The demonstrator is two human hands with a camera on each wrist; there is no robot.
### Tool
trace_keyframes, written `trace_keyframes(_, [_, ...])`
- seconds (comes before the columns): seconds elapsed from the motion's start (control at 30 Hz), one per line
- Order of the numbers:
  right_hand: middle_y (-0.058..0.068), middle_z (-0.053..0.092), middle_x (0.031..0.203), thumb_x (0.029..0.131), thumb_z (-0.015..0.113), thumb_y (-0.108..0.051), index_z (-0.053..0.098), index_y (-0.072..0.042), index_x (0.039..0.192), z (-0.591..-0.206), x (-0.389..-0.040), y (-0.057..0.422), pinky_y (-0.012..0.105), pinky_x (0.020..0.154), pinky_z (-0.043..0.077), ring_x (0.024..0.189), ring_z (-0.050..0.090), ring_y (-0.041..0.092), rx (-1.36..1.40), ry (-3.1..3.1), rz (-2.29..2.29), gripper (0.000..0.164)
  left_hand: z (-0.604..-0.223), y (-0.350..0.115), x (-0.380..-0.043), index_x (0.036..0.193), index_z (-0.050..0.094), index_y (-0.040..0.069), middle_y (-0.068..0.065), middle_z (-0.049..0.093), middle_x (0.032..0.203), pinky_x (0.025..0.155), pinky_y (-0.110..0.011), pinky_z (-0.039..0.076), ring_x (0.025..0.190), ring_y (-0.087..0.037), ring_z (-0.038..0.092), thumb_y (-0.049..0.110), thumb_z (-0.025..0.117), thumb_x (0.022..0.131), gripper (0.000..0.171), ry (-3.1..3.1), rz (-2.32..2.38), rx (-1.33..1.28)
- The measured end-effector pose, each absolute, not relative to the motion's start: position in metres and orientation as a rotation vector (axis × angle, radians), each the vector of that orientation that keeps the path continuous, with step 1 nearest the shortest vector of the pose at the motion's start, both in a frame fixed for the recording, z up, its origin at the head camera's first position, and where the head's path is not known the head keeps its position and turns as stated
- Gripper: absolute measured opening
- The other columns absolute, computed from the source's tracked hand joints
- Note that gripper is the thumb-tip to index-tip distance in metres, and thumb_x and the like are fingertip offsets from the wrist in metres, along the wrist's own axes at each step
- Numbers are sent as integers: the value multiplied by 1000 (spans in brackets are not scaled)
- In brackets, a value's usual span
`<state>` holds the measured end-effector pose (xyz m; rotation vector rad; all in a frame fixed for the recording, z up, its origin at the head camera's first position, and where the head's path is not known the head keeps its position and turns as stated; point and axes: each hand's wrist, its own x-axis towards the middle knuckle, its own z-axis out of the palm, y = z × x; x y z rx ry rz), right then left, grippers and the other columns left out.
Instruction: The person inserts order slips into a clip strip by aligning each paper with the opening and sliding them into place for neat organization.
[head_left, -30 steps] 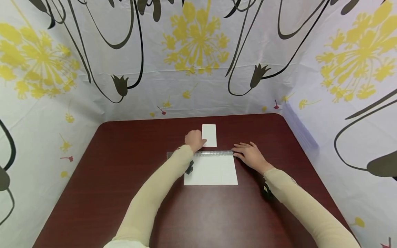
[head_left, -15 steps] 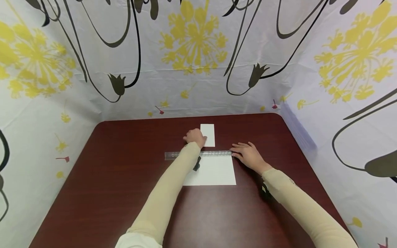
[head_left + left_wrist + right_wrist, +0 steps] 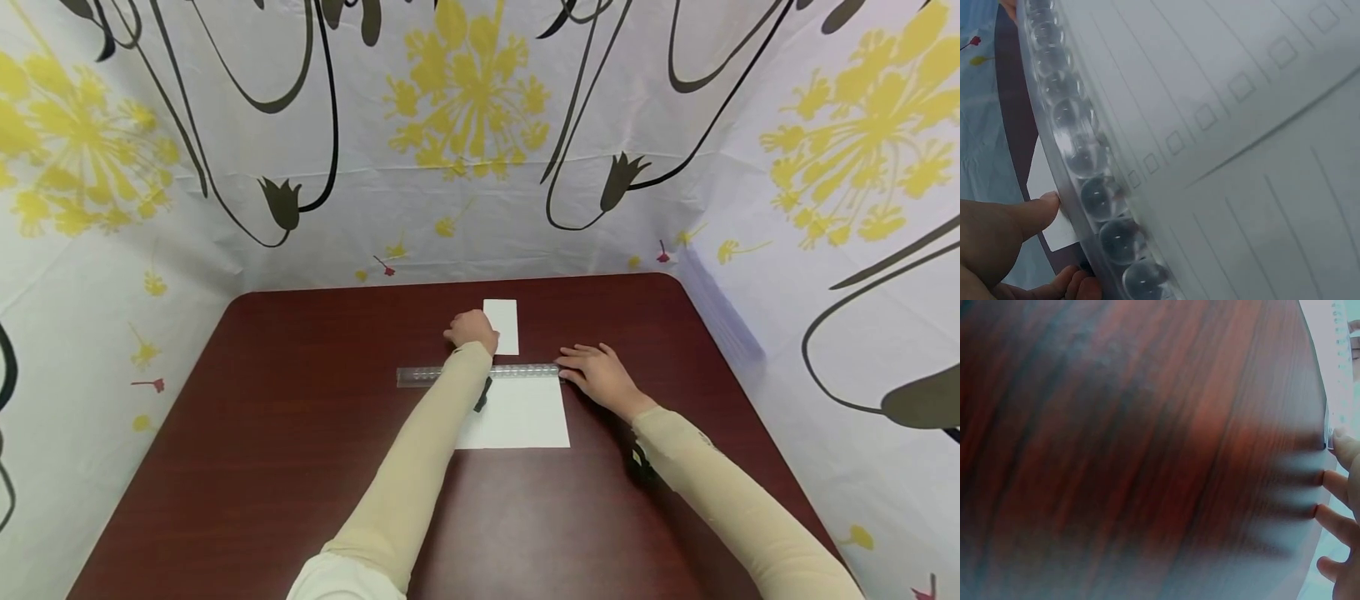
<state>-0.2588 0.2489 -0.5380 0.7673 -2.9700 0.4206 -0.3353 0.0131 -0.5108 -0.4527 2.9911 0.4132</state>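
On the dark red table lies a white paper sheet (image 3: 517,417); the left wrist view shows printed lines and small squares on it. A clear ruler-like strip (image 3: 525,371) with a row of round bumps (image 3: 1104,197) lies along its far edge and sticks out to the left. My left hand (image 3: 472,328) is beyond the strip, fingers curled, thumb at the small white card (image 3: 504,327). Something small and dark sits by its fingers in the left wrist view, too hidden to name. My right hand (image 3: 600,375) rests with fingers spread, thumb touching the strip's right end.
The table (image 3: 300,400) has rounded far corners and stands against a white patterned cloth (image 3: 480,225) at the back and sides. A dark band (image 3: 483,395) sits at my left wrist, above the sheet.
My left forearm has swung to the right over the sheet, uncovering more of the strip's left end. The left hand itself has barely shifted. My right hand stays in place.
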Motion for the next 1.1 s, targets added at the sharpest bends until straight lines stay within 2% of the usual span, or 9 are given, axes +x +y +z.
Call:
trace_keyframes(0.2, [8, 58, 144, 98, 60, -32, 64, -16, 133, -541, -261, 250, 66, 115, 28, 137, 51, 34, 776, -2954, 412, 39, -513, 15, -335, 121, 68, 4, -17, 69, 120, 93, -48, 52, 108, -32, 66, 45, 72, 87, 53, 3022, 372, -453])
trace_keyframes(0.6, [8, 58, 144, 99, 59, -33, 64, -16, 133, -542, -261, 250, 66, 115, 29, 137, 50, 34, 774, -2955, 425, 39, -516, 19, -333, 119, 69, 1, -18, 70, 117, 91, -49, 55, 103, -31, 68, 29, 65, 94, 38, 3046, 382, -415])
trace_keyframes(0.83, [8, 57, 145, 99, 58, -33, 64, -16, 134, -541, -261, 250, 65, 115, 29, 138, 49, 34, 773, -2968, 419, 39, -514, 20, -332, 124, 66, 1, -19, 67, 122, 90, -47, 56, 106, -31, 66, 33, 65, 93, 44, 3056, 325, -443])
trace_keyframes(1.1, [9, 57, 145, 99, 59, -33, 63, -16, 134, -539, -261, 250, 65, 114, 30, 138, 50, 35, 782, -2970, 408, 39, -516, 23, -334, 120, 68, -2, -19, 69, 113, 89, -47, 56, 103, -32, 68, 17, 68, 90, 35, 3042, 401, -455])
